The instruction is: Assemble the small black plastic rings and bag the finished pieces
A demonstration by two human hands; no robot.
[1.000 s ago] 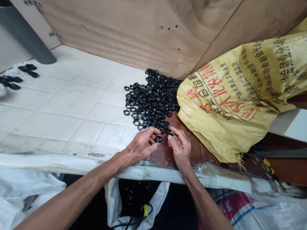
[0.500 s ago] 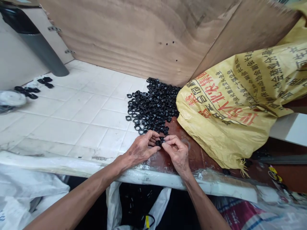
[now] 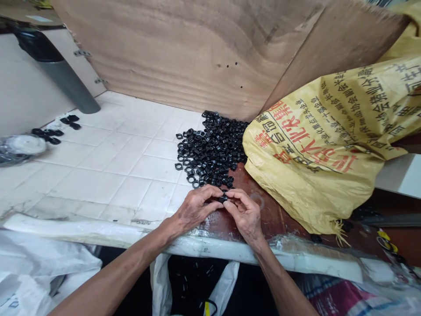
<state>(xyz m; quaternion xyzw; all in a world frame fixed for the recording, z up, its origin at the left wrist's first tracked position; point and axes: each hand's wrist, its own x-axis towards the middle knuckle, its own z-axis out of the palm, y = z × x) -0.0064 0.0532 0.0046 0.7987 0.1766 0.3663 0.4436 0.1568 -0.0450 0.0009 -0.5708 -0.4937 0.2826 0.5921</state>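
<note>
We have both hands drawn close together above a reddish-brown worktop (image 3: 266, 206), fingers curled and almost meeting: the left hand (image 3: 193, 208) and the right hand (image 3: 244, 215) pinch one small black plastic ring (image 3: 222, 199) between their fingertips, though the fingers hide exactly how each grips it. The ring is just in front of a heap of matching black rings (image 3: 210, 149), which lies on white tiles (image 3: 131, 184) against a plywood board (image 3: 171, 52) and beside a yellow woven sack (image 3: 312, 153) printed with red and black Chinese characters. With a part this small, we do best to keep the movements in the fingertips and the wrists low, so it stays steady. Below the worktop edge hangs a white plastic bag (image 3: 161, 285) with dark pieces inside, and a few more black pieces (image 3: 54, 140) lie on the tiles far to the left
</note>
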